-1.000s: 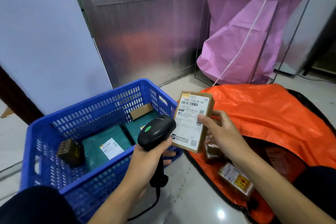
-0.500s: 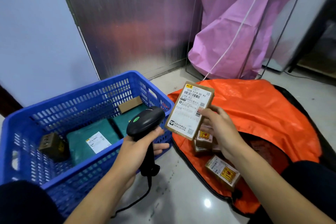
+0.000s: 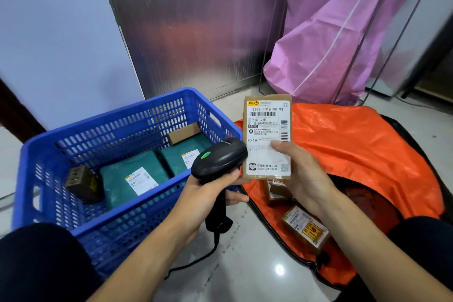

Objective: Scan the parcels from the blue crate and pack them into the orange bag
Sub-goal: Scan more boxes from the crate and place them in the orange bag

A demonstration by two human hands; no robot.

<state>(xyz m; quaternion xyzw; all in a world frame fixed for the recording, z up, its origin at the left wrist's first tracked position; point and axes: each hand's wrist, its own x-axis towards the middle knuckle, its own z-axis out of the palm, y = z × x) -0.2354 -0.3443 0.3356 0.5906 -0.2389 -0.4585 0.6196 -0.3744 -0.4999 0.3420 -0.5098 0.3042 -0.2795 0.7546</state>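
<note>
My right hand (image 3: 302,174) grips a flat brown parcel (image 3: 267,127) upright, its white label facing me. My left hand (image 3: 206,193) grips a black handheld scanner (image 3: 219,159) whose head sits just left of the parcel's lower edge. The blue crate (image 3: 73,135) on the left holds two green mailers (image 3: 132,176), a small dark box (image 3: 82,184) and a brown box at its far side. The orange bag (image 3: 355,149) lies open on the floor at right, with two small brown parcels (image 3: 306,228) in its mouth.
A pink bag (image 3: 343,32) hangs on a metal frame behind the orange bag. A metal panel and a pale wall stand behind the crate. The scanner's cable (image 3: 196,260) trails over the glossy floor between crate and bag. My dark-clad knees fill both lower corners.
The parcel has been turned upright, its label now square to me. The scanner has moved up close to its lower left edge. My view shifted right and lower.
</note>
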